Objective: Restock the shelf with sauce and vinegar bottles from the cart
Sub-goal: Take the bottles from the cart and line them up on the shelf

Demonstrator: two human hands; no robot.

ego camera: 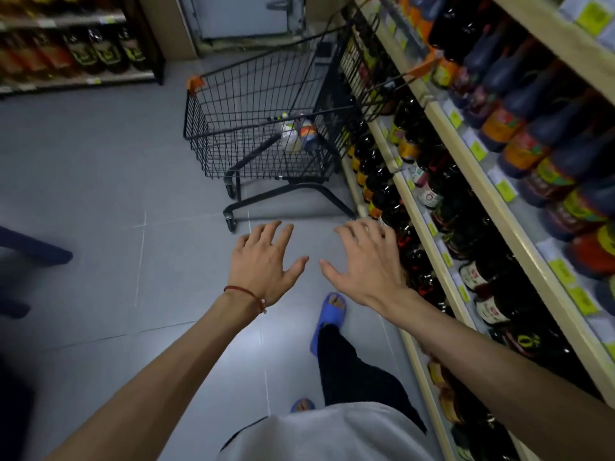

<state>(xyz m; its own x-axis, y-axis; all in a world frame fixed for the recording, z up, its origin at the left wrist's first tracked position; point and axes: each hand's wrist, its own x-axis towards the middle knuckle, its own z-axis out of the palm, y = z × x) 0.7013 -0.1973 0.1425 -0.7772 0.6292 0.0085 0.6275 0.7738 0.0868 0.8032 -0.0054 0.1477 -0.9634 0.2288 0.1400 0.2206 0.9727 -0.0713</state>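
Head view gives me both hands out front, holding nothing: my left hand (263, 261), with a red cord bracelet (246, 294) on its wrist, and my right hand (366, 261) have their fingers spread and relaxed above the grey floor (100, 194), near each other but apart. Ahead, the black wire cart (253, 128) stands close beside the shelf (529, 254) on my right. Two bottles (301, 136) sit in the basket's shelf-side corner. Rows of dark bottles fill the shelf.
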